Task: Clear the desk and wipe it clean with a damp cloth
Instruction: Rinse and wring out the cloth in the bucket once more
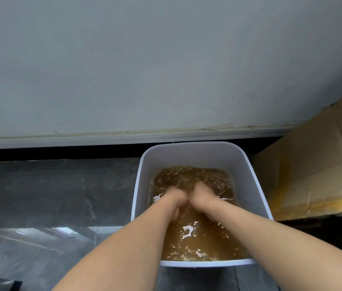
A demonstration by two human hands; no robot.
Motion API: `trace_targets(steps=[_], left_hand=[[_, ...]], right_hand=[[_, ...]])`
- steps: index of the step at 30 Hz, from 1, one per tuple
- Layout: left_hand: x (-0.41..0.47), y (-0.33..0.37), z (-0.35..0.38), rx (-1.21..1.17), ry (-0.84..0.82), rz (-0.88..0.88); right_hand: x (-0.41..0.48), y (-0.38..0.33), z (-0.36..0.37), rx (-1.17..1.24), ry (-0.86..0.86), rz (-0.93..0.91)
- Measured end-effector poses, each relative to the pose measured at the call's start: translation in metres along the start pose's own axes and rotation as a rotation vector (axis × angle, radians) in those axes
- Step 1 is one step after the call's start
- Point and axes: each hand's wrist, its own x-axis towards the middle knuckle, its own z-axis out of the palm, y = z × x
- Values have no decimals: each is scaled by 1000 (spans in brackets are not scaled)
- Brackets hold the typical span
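Head view, looking down. A white plastic tub (196, 155) with rounded corners stands on a dark, grey-veined floor (60, 185), close to the foot of a pale wall (166, 70) that ends in a white skirting strip (124, 137). The tub holds murky brown water (197, 238), rippled and flecked with bright reflections.

Both bare forearms reach in over the near rim. The left hand (176, 200) and the right hand (203, 198) sit side by side near the middle of the tub, knuckles touching or nearly so, wrists above the surface and fingers bent downward under it.

Grip: the fingers of both hands curl beneath the opaque water, so whether either grip is clenched on nothing or grasping something cannot be told. The cloth is not visible; if it is in the tub, the brown water hides it.

A flattened brown cardboard box (313, 175) leans just to the right of the tub. A clear plastic sheet (29, 240) lies on the floor to the left, catching light. A small dark object (8, 285) shows at the lower left edge, too cropped to identify.
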Motion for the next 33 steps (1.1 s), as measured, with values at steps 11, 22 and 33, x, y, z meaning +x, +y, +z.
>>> trace_targets(steps=[11, 22, 33], left_hand=[[-18, 11, -5, -431, -173, -78], [-13, 4, -1, -225, 90, -31], [-1, -3, -3, -124, -63, -79]], right_hand=[[-24, -13, -13, 51, 270, -101], [-2, 18, -26, -468, 51, -160], [-16, -12, -1, 135, 53, 10]])
